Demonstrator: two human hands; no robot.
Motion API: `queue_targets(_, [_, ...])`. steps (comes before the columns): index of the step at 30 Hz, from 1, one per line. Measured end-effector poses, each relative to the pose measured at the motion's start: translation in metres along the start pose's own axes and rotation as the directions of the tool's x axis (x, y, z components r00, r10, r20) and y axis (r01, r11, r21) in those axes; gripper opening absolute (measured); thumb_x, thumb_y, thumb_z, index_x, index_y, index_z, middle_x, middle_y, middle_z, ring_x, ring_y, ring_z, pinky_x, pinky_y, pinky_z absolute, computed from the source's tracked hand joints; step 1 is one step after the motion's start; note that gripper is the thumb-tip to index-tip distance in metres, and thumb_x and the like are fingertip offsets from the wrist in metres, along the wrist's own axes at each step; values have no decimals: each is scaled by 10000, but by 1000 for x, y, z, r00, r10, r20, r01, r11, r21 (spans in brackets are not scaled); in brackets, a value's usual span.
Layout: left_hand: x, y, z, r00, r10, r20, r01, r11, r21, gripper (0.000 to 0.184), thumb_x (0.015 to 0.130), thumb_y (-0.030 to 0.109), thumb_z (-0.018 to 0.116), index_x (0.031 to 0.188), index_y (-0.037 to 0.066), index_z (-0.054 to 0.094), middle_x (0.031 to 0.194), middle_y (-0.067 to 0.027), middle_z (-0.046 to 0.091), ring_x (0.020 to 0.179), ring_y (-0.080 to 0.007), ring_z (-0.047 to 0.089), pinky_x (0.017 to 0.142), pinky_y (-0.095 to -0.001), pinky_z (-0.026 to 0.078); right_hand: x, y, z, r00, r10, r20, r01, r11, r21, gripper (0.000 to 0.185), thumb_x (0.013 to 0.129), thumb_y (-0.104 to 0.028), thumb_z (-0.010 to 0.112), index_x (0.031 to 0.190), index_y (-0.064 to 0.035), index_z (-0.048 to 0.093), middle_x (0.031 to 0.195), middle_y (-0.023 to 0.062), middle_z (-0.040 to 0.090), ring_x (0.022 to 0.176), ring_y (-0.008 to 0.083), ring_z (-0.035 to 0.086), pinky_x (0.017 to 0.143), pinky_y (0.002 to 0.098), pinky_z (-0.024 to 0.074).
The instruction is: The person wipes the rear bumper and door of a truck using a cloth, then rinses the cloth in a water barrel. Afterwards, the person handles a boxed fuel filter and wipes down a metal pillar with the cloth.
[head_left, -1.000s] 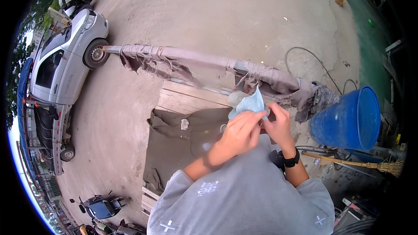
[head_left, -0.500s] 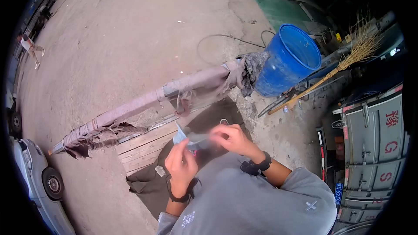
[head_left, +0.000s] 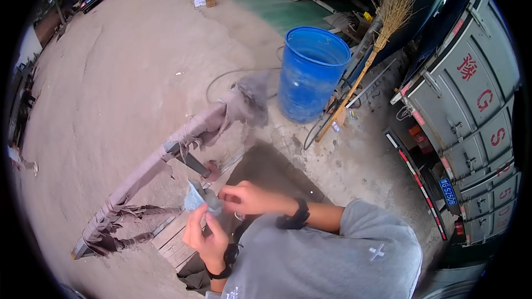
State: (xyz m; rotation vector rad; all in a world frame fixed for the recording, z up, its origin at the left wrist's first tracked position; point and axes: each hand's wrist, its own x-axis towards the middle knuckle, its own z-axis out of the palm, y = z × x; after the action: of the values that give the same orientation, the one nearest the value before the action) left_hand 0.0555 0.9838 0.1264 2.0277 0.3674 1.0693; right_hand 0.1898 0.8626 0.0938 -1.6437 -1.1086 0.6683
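A small light-blue cloth (head_left: 193,197) with a greyish part beside it is held up in front of my body. My left hand (head_left: 205,237) pinches its lower edge between thumb and fingers. At the cloth's right side is my right hand (head_left: 244,198), its fingers closed together at the greyish part; what exactly they grip is too small to make out. Below the hands, a dark cloth (head_left: 271,169) lies over a wooden slatted surface (head_left: 173,239). A rail wrapped in torn fabric (head_left: 141,174) runs just beyond.
A blue barrel (head_left: 306,88) stands ahead, with a straw broom (head_left: 382,41) leaning right of it. A cable (head_left: 221,76) loops on the ground. The rear of a grey truck (head_left: 460,111) is at the right. Small boxes (head_left: 204,0) sit far off.
The view has swung to the right, bringing the truck and barrel further in. My right hand, apart from the cloth half a second ago, is now back beside it; my left hand kept its hold.
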Motion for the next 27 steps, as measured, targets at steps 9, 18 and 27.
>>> queue_targets(9, [-73, 102, 62, 876, 247, 415, -155, 957, -244, 222, 837, -19, 641, 1057, -48, 655, 935, -195, 698, 814, -325, 689, 733, -356, 526, -195, 0, -22, 849, 38, -528, -80, 995, -58, 94, 943, -82, 610, 1010, -30, 570, 657, 61, 679, 571, 164, 663, 560, 295, 508])
queue_targets(18, [-168, 225, 137, 522, 497, 693, -142, 852, -505, 218, 898, -11, 597, 1108, -50, 641, 933, -212, 680, 778, -377, 657, 685, -416, 512, -445, -40, -19, 209, 155, -966, -410, 910, 58, 134, 982, -150, 598, 1002, -36, 532, 742, 88, 690, 626, 189, 651, 598, 309, 502])
queue_targets(27, [-205, 302, 201, 236, 747, 621, -192, 663, -724, 186, 857, -28, 666, 1042, -10, 648, 926, -184, 679, 821, -371, 667, 719, -420, 523, -550, -87, -12, -254, -349, -902, -586, 797, -143, 130, 826, -15, 726, 905, -18, 623, 862, 93, 651, 764, 224, 623, 675, 325, 513])
